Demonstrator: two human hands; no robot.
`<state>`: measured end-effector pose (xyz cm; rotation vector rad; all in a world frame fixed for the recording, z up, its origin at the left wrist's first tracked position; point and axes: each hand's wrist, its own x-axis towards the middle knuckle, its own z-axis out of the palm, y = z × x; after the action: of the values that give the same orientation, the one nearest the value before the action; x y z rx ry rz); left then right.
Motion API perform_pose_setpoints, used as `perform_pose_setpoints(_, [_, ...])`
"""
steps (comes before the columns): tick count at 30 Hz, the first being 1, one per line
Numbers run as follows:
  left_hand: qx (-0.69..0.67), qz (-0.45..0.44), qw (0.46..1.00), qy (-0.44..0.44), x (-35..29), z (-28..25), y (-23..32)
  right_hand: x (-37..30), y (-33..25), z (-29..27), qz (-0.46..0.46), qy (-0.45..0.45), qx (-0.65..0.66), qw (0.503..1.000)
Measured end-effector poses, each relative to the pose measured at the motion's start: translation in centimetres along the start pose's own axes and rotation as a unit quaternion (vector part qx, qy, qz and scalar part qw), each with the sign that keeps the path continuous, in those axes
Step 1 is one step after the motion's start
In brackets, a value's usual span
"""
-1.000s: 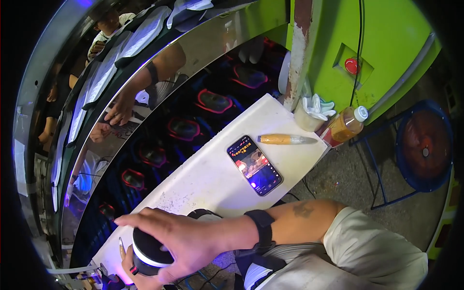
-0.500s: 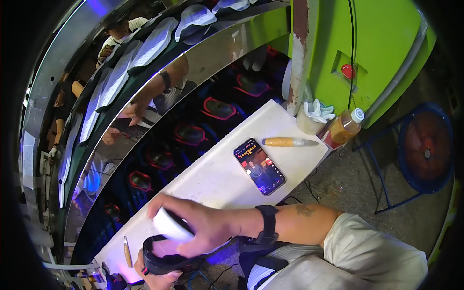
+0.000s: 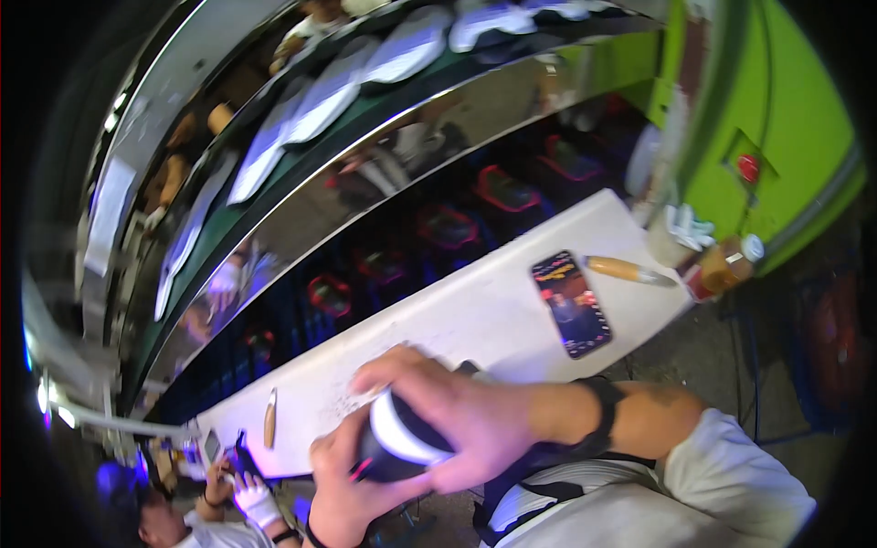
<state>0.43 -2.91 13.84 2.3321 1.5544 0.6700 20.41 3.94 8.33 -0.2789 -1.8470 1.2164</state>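
Note:
Both my hands close round a black shoe upper [image 3: 393, 462] with a small red mark, low in front of me. A white, curved piece that looks like a shoe sole [image 3: 402, 429] lies against the upper. My right hand [image 3: 480, 411] wraps over the white sole from above and from the right, thumb at its lower edge. On the lower left my left hand [image 3: 352, 479] grips the upper, its fingers up along the side. How closely the two parts meet is hidden by my fingers and by blur.
On the white ledge [image 3: 457, 310] lie a phone [image 3: 573, 306], a wooden-handled tool [image 3: 630, 270] and another such tool [image 3: 270, 418]. A bottle [image 3: 726, 268] and a container of gloves [image 3: 681, 239] stand at right. White sole-shaped pieces [image 3: 406, 46] line the rack. A co-worker [image 3: 196, 511] is at lower left.
The white sole, held apart above the upper's opening before, now lies against the upper. My view has shifted left, bringing the co-worker into sight.

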Motion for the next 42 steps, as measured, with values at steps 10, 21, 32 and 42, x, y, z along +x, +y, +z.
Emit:
perform_pose_setpoints(10, [-0.007,-0.046,0.999,-0.025,8.8,0.5,1.5,2.6,3.0,-7.6,0.040,-0.027,0.045,0.998])
perform_pose_setpoints(21, [-0.121,0.029,0.976,0.179,2.1,2.6,-4.9,-0.5,3.1,0.5,-0.079,0.172,-0.014,0.982])
perform_pose_setpoints(32, [0.019,-0.117,0.991,0.062,-10.7,-0.1,-1.4,-7.8,6.0,5.3,0.044,0.023,-0.244,0.969])
perform_pose_setpoints(42, [-0.166,-0.229,0.954,0.100,-9.5,0.0,-2.3,-8.8,8.2,4.1,0.080,-0.022,-0.200,0.976])
